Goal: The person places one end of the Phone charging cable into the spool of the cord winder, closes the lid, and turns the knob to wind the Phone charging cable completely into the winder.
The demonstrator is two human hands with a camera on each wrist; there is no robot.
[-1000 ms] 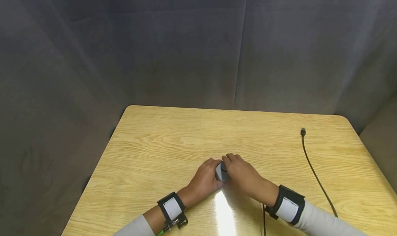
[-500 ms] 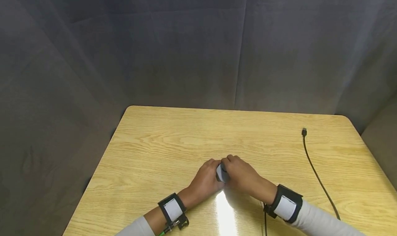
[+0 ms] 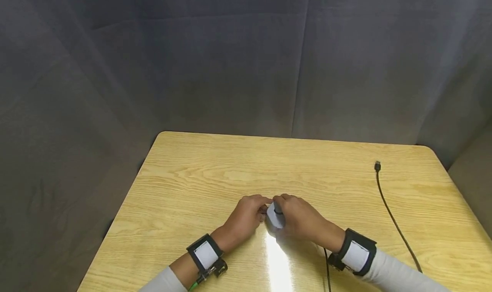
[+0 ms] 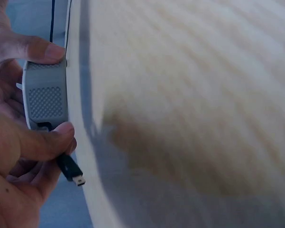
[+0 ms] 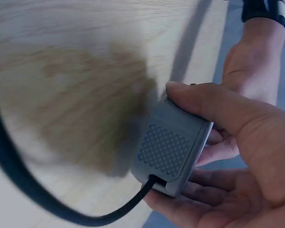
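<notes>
Right now our right hand [image 3: 303,219] wraps thumb and fingers round a small grey device [image 5: 173,149] just above the wooden table [image 3: 192,185], near its front middle. Our left hand [image 3: 244,217] pinches a thin black plug [image 4: 70,168] beside the device's port. We judge the device light and rigid, its dimpled face grippy, best held by its flat sides. A limp black cable [image 3: 392,217] trails to the right. Bare wood lies ahead and left; the near edge sits close.
</notes>
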